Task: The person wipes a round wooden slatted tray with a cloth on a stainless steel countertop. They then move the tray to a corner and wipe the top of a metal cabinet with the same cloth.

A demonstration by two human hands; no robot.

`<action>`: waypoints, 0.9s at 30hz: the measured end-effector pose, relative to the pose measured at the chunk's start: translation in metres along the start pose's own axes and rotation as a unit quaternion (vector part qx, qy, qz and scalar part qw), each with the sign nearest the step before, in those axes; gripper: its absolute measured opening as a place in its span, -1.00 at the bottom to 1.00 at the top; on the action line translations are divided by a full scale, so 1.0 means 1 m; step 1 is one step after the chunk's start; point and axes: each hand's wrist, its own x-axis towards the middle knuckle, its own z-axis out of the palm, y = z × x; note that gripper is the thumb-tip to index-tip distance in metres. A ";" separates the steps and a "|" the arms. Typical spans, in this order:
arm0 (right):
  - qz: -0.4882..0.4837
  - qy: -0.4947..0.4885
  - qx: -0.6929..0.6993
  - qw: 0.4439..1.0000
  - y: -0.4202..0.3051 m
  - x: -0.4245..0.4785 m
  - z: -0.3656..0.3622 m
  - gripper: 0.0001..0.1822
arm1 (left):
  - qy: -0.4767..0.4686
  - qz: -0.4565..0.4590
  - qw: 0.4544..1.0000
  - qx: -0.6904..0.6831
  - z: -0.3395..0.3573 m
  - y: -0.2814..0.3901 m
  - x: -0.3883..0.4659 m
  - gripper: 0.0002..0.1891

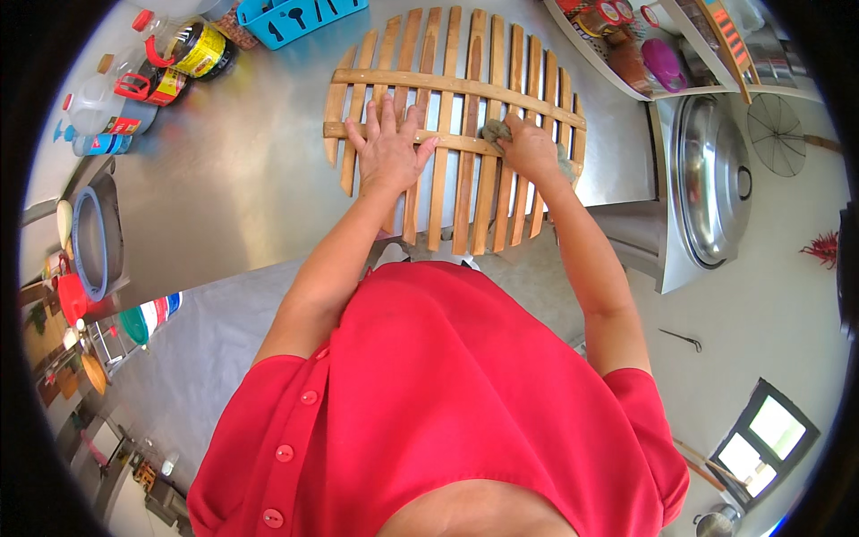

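A round rack of wooden slats, joined by two crosswise battens, lies on the stainless steel counter and juts past its front edge. My left hand rests flat on the rack's left part, fingers spread over the slats and the nearer batten, holding nothing. Gripped in my right hand is a greyish-green cloth, pressed on the nearer batten right of centre. Part of the cloth shows beyond the hand's right side, and the rest is hidden under it.
Bottles of dark liquid and other bottles line the counter's far left. A blue basket stands at the back. On the right are a white shelf with jars and a large domed metal lid. A sink lies far left.
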 end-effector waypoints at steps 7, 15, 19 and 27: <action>0.049 -0.079 -0.016 0.996 -0.012 0.021 -0.008 -0.64 | 0.001 0.002 1.000 0.003 0.002 0.000 0.001 -0.34; 0.179 -0.063 0.050 0.981 -0.034 0.040 -0.018 -0.63 | 0.009 -0.001 1.000 -0.013 0.004 0.003 0.004 -0.35; 0.212 0.002 0.079 0.974 -0.033 0.053 -0.004 -0.66 | 0.018 -0.001 1.000 0.004 0.002 0.006 0.005 -0.34; 0.056 -0.067 0.042 0.995 -0.020 0.027 -0.015 -0.70 | 0.009 -0.010 1.000 -0.004 0.004 0.004 0.004 -0.34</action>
